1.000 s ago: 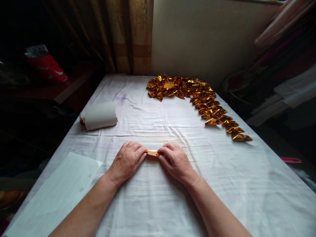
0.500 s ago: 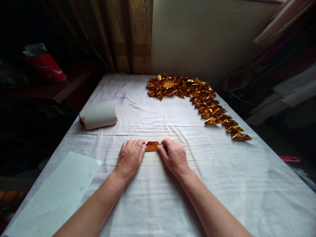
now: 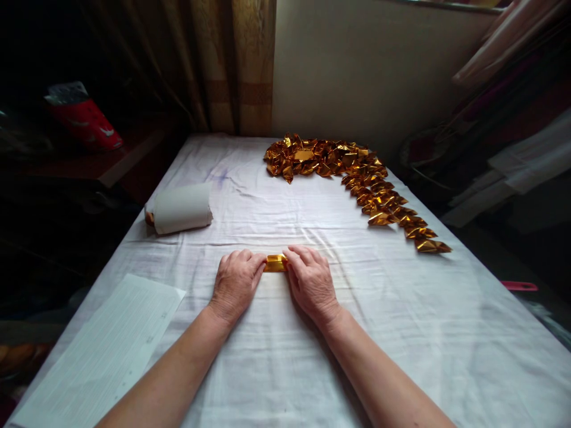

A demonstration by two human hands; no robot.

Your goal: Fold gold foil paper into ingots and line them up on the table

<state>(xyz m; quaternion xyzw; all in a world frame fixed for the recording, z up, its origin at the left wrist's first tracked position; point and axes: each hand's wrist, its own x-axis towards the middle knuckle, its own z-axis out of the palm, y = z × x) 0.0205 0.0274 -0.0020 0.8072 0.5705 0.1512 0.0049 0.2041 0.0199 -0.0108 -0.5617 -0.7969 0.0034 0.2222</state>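
Note:
A small folded piece of gold foil paper lies low over the middle of the white cloth, between my two hands. My left hand pinches its left end between thumb and fingers. At the other end my right hand grips it, the fingers laid over the top and the thumb hidden. Only the shiny middle of the strip shows; both ends are covered by my fingers.
Several folded gold foil pieces form a curved line at the back right. A white roll lies at left, above a lined paper sheet. White cloth covers the table. A red container stands on a dark surface.
The foil strip's pointed top flap no longer shows, and its face now shines brighter gold. My right fingers have moved up and over its right end. My left hand has barely moved.

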